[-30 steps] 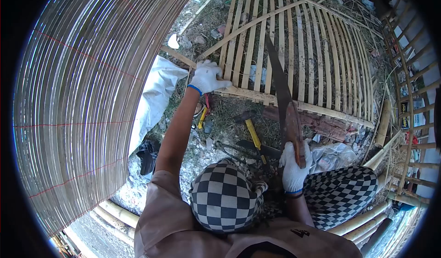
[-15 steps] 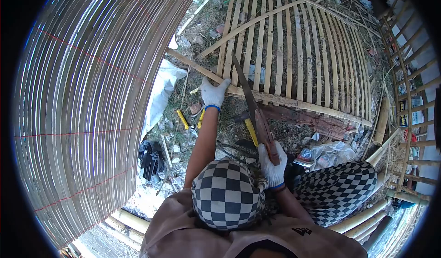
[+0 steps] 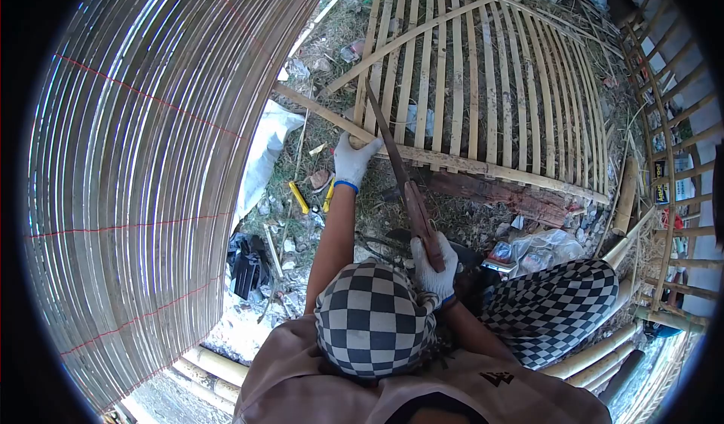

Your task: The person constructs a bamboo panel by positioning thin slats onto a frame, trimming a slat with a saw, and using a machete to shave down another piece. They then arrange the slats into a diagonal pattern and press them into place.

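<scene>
My left hand (image 3: pixel 352 160), in a white glove with a blue cuff, is closed on a bamboo strip (image 3: pixel 323 110) along the near edge of a slatted bamboo panel (image 3: pixel 483 169). Its thumb reaches toward the blade. My right hand (image 3: pixel 436 264), gloved as well, grips the wooden handle of a handsaw (image 3: pixel 391 141). The blade points away from me and crosses the panel's near edge just right of my left hand, overlapping the slats in this view.
Two yellow-handled tools (image 3: pixel 299 198) lie on the rubble-strewn ground. A reddish wooden beam (image 3: pixel 513 200) runs under the panel's near edge. A tall slatted blind (image 3: pixel 143 160) stands at left. Clear plastic packaging (image 3: pixel 547 250) lies near my checkered knee (image 3: pixel 562 303); a bamboo lattice (image 3: pixel 667 145) stands at right.
The handsaw and my right hand have shifted left, bringing the blade closer to my left hand. My left hand has moved slightly right and down. A yellow handle beside the saw is now hidden.
</scene>
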### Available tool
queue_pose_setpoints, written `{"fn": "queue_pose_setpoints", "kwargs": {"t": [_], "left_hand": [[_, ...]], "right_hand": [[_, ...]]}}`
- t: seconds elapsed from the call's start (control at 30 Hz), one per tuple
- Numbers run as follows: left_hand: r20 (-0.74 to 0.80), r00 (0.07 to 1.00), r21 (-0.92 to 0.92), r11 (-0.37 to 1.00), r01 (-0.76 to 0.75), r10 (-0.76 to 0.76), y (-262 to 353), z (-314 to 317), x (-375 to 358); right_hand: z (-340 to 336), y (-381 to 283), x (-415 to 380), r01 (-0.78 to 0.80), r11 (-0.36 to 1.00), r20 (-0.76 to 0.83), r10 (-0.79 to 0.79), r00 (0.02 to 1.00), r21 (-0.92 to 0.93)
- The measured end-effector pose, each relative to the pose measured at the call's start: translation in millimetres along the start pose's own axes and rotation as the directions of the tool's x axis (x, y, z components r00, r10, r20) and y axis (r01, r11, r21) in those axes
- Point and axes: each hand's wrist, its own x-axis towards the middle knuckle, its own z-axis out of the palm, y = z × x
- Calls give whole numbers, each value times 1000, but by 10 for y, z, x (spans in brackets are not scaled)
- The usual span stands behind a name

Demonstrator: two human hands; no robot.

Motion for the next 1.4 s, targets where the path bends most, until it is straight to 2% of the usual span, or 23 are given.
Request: {"fn": "queue_pose_setpoints", "kwargs": {"t": [0.17,0.27,0.47,0.57,0.67,0.73,0.9,1.0,1.1,1.13,1.23,1.4], "left_hand": [[13,1000,-84,996,29,-28,24,1,-23],[22,999,-53,998,40,-39,-38,-3,-3],[153,978,-176,970,169,-143,-341,51,186],[177,973,-166,969,181,-151,-392,51,222],[181,975,-190,968,166,-131,-278,15,162],[172,981,-214,968,131,-94,-274,30,162],[168,982,-190,974,122,-90,-230,38,125],[171,982,-200,973,116,-82,-217,46,130],[163,982,-198,972,124,-92,-205,79,128],[166,982,-198,972,123,-91,-217,79,135],[176,981,-225,967,117,-77,-290,88,137],[170,982,-263,957,126,-83,-282,131,97]], "right_hand": [[81,87,16,43,999,-11,-43,999,-20],[104,110,50,31,995,25,-29,999,-96],[245,46,56,-16,1000,-2,16,1000,-26],[318,22,34,71,992,-39,-76,996,-104],[285,123,0,40,998,-27,-42,999,-45],[306,299,-112,-46,999,-60,48,997,28],[256,181,-189,-47,993,-26,45,999,-104],[244,101,-119,-111,989,-1,111,994,-98],[343,382,-257,-61,990,-101,74,992,129],[269,288,-282,-129,990,-99,134,986,52],[261,311,-174,2,998,-4,-2,1000,-60],[232,335,-243,-45,996,-38,42,998,-76]]}}
